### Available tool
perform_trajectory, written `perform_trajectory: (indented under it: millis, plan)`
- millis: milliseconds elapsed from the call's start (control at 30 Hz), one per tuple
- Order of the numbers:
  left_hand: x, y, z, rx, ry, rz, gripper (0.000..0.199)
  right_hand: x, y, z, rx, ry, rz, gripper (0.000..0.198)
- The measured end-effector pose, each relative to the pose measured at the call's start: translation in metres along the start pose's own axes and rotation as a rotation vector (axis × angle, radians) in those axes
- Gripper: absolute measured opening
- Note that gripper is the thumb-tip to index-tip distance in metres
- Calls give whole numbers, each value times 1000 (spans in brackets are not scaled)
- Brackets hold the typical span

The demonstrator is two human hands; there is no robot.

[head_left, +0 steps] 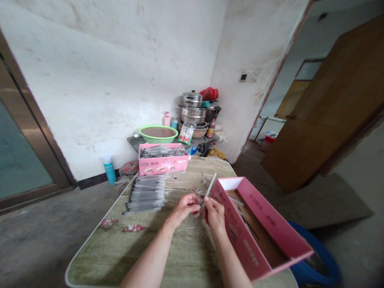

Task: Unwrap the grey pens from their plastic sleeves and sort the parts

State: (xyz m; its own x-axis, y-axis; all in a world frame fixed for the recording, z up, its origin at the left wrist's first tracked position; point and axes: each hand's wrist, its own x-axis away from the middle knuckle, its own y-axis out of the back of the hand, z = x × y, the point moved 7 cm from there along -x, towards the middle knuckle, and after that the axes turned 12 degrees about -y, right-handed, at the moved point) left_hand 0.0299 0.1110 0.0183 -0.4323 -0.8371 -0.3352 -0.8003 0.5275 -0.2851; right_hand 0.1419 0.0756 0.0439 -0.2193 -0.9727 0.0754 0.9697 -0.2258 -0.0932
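Observation:
My right hand (215, 214) is closed round a whitish translucent pen (211, 183), which tilts up and away to the right. Close beside it, my left hand (186, 206) has its thumb and fingers pinched together at the pen's thin dark lower end; whatever they grip is too small to make out. To the left lies a row of similar pens (147, 194) with dark tips, side by side on the table (168, 248). Behind them stands a pink box (163, 165) full of pens. A longer pink box (240, 232) at my right holds a few thin dark and pale sticks.
Small loose bits and a thin dark rod lie on the table beyond my hands. Behind it, a low surface bears a green basin (158, 134), stacked steel pots (193, 114) and bottles. A blue tub (318, 260) stands below right; a blue can (109, 170) is at left.

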Motion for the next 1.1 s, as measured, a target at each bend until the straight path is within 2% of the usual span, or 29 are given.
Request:
perform_trajectory:
  millis: [100, 267, 433, 533, 667, 733, 833, 1000, 1100]
  plan:
    - [0, 3, 3, 62, 0, -88, 35, -1, -2, -3, 118, 33, -21, 45]
    - [4, 6, 13, 70, 78, -148, 40, -9, -5, -3, 261, 66, -32, 39]
    - [11, 6, 24, 51, 193, -134, 40, -14, -5, -13, 198, -152, 14, 37]
    - [11, 4, 23, 127, 171, -116, 38, -8, -9, -16, 173, -255, 91, 37]
    - [8, 11, 23, 192, 148, -199, 40, 9, -21, -24, 22, -452, 251, 32]
    - [7, 13, 24, 243, 141, -217, 41, 17, -26, -27, -57, -534, 283, 29]
    - [5, 17, 25, 349, 134, -268, 40, 24, -32, -25, -76, -561, 283, 32]
    - [3, 22, 23, 465, 94, -334, 26, 31, -34, -18, -37, -594, 242, 47]
    - [4, 31, 23, 466, 82, -436, 23, 36, -32, -11, -1, -538, 233, 54]
